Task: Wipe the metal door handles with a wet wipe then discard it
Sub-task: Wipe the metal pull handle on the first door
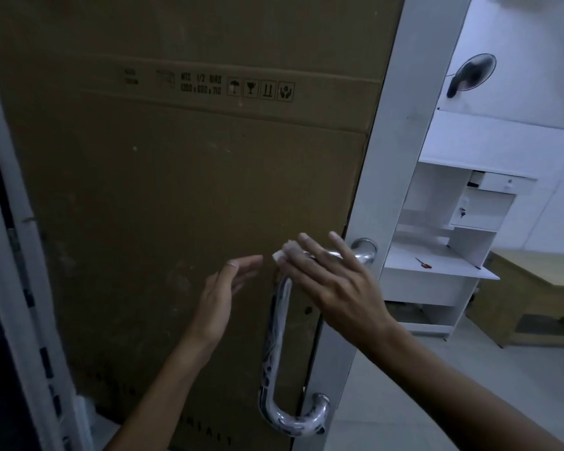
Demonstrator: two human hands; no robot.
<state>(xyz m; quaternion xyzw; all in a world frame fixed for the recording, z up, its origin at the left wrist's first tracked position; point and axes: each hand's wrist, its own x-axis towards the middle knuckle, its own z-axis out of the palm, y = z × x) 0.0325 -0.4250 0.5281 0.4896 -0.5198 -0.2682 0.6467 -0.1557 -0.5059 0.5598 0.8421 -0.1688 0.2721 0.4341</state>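
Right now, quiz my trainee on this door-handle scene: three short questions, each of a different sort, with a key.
1. True or false: the right hand presses the wet wipe on the top bend of the metal handle.
2. The left hand is: A) gripping the handle, B) open, touching nothing, C) holding the wipe.
3. Fill in: behind the handle stands a large ______ box.

Key: 1 true; 2 B; 3 cardboard.

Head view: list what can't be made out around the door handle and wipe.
- Wet wipe: mostly hidden under the right hand; only a white corner shows.
- Door handle: its top bend is covered by that hand.
- Cardboard print: too small and dim to read surely.
- Left hand: palm faces away.
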